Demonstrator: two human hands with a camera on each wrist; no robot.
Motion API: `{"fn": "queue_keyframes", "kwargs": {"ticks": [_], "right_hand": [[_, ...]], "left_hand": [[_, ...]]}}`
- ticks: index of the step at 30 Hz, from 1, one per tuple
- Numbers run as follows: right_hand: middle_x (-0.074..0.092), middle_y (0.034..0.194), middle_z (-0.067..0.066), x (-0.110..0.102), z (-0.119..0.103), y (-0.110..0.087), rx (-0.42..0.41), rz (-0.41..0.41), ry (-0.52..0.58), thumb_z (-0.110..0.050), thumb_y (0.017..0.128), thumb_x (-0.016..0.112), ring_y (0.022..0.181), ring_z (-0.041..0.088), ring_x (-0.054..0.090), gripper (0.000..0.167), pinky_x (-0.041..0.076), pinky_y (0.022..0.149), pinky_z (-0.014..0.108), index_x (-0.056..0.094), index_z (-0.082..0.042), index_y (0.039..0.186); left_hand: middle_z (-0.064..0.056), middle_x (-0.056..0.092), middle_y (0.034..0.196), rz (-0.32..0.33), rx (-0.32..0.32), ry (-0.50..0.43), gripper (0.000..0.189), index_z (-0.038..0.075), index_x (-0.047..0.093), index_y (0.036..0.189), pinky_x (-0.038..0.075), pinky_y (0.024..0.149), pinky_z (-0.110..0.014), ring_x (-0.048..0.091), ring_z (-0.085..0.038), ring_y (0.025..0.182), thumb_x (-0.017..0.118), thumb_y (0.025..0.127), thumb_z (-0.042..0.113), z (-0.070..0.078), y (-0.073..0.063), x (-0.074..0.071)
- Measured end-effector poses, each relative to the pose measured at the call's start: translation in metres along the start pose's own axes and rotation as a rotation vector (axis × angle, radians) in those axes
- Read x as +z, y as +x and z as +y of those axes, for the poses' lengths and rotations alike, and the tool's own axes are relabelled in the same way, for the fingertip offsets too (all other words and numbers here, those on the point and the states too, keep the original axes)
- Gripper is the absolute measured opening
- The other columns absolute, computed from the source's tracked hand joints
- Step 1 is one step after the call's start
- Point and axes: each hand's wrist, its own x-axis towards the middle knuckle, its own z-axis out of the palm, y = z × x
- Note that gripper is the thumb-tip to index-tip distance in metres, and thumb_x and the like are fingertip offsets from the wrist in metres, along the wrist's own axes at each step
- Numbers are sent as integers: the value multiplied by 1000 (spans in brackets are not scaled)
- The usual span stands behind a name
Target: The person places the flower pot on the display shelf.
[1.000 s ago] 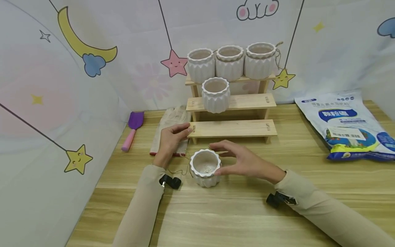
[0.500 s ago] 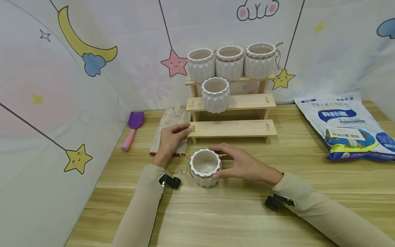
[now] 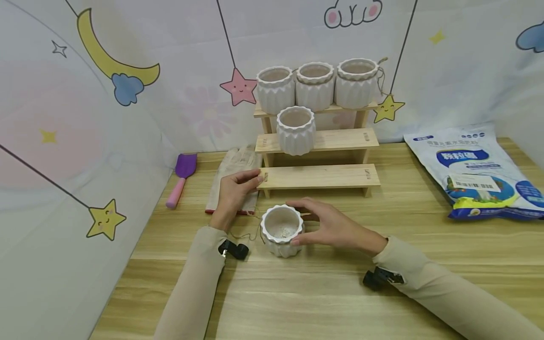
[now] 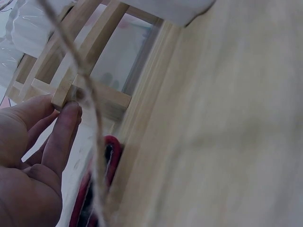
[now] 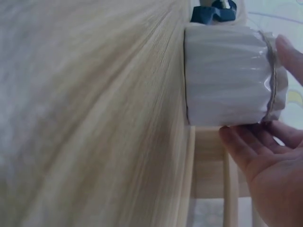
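A white fluted ceramic pot [image 3: 284, 245] stands upright on the table, twine round its neck and a few pale granules at the bottom. My right hand [image 3: 335, 224] holds it from the right, thumb at the near rim and fingers behind. In the right wrist view the fingertips meet the wall of the pot [image 5: 227, 75]. My left hand [image 3: 233, 193] pinches the left end of the lowest step of a wooden tiered stand [image 3: 318, 177]. In the left wrist view, thumb and fingers are at the corner of that step [image 4: 64, 90].
Three similar pots [image 3: 315, 89] line the top step; another pot [image 3: 296, 132] sits on the middle one. A work glove [image 3: 227, 174] and a purple shovel with pink handle [image 3: 182, 179] lie left of the stand. A printed bag [image 3: 480, 174] lies at right.
My right hand has shifted slightly, its thumb moving a little left along the near side of the pot. The left hand, pot and stand stay where they were.
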Motion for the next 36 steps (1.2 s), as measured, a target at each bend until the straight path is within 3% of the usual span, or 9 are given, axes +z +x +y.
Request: {"fn": "queue_keyframes", "kwargs": {"ticks": [19, 25, 36], "right_hand": [[65, 142, 2, 2, 3, -1, -37, 43, -29, -22, 81, 97, 130, 21, 61, 77, 51, 111, 42, 61, -8, 147], [67, 140, 7, 3, 2, -1, -51, 50, 28, -17, 80, 97, 127, 23, 64, 74, 53, 109, 37, 62, -6, 145], [69, 136, 10, 4, 2, -2, -51, 81, 35, -15, 77, 99, 121, 25, 68, 74, 56, 104, 36, 65, -4, 142]], "left_hand": [[-15, 78, 116, -4, 16, 5, 29, -6, 78, 120, 64, 75, -23, 73, -7, 85, 83, 94, 4, -2, 1, 0], [-17, 77, 117, -2, 20, 5, 28, -6, 77, 120, 63, 75, -22, 73, -6, 85, 82, 94, 4, -2, 0, -1], [-17, 77, 119, -9, 15, 8, 29, -6, 77, 120, 63, 76, -22, 73, -7, 86, 83, 94, 5, -2, 1, -1]]}}
